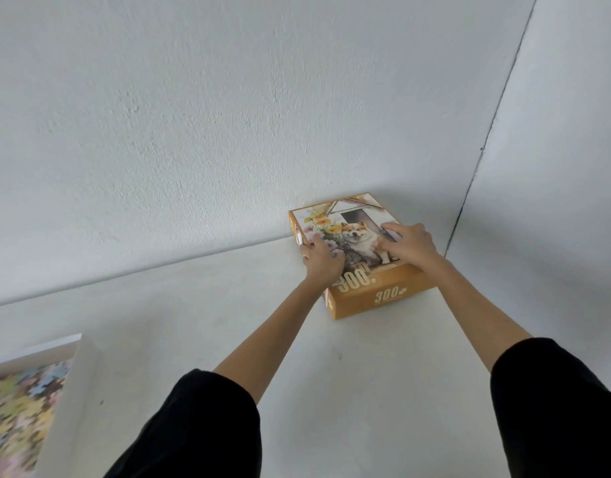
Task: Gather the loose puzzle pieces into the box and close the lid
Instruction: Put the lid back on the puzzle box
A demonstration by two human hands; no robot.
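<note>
Orange puzzle box (383, 294), lid on, side reads "300+". Left hand (323, 262) grips its left edge; right hand (409, 244) lies flat, fingers spread, on the dog picture.

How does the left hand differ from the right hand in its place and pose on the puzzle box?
The left hand grips the puzzle box at its left edge, fingers curled; the right hand lies flatter on the lid, fingers spread over the picture. The left sits nearer the person, the right farther. Both touch the lid.

Orange printed cardboard puzzle box (383, 298): smooth, faint sheen. White wall (193, 132): rough, matt. Pale tabletop (331, 357): smooth, matt.
</note>
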